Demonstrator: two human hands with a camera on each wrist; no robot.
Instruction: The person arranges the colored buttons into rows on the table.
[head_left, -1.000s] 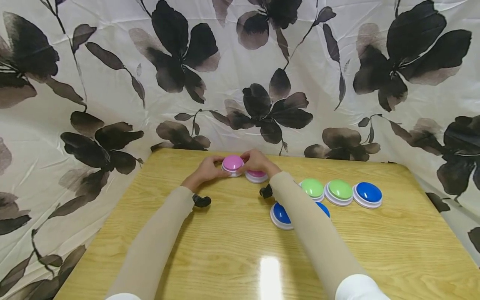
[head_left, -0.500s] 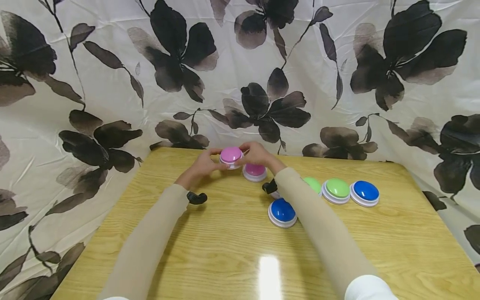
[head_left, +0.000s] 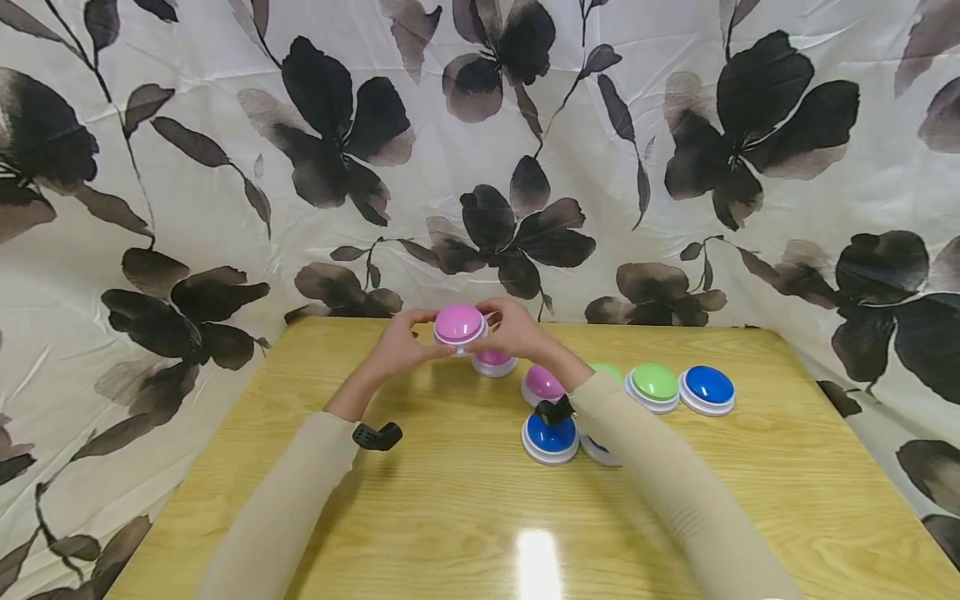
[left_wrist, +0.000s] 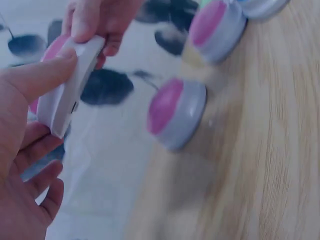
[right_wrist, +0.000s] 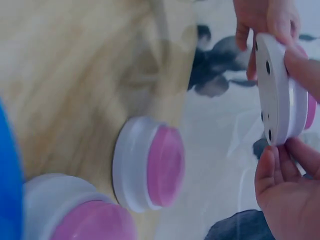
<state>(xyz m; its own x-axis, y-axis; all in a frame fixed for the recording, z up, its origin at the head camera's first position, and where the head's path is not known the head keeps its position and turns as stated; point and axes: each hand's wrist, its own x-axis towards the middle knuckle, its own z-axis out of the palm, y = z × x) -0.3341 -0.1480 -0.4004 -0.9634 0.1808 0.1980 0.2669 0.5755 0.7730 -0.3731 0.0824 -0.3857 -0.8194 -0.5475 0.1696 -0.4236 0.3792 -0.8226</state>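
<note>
A pink push button [head_left: 459,323] with a round white base is up off the table near its back edge, held between both hands. My left hand [head_left: 399,345] pinches its left side with thumb and fingers. My right hand [head_left: 517,330] grips the right side. In the right wrist view the underside of the base [right_wrist: 272,92] shows, with dark round spots. A second pink button [head_left: 493,360] stands on the table just behind and below the right hand. Under the right wrist sits a third pink button [head_left: 542,383], partly covered by the arm.
On the wooden table [head_left: 420,508] a blue button [head_left: 551,433] stands in front, with another half hidden by the right sleeve [head_left: 667,483]. Further right are a green button [head_left: 655,382] and a blue one [head_left: 708,386]. A floral cloth [head_left: 420,167] hangs behind the table.
Both hands have raised the pink button from the tabletop area, and its base now shows in the air. The head view has shifted slightly, uncovering the third pink button.
</note>
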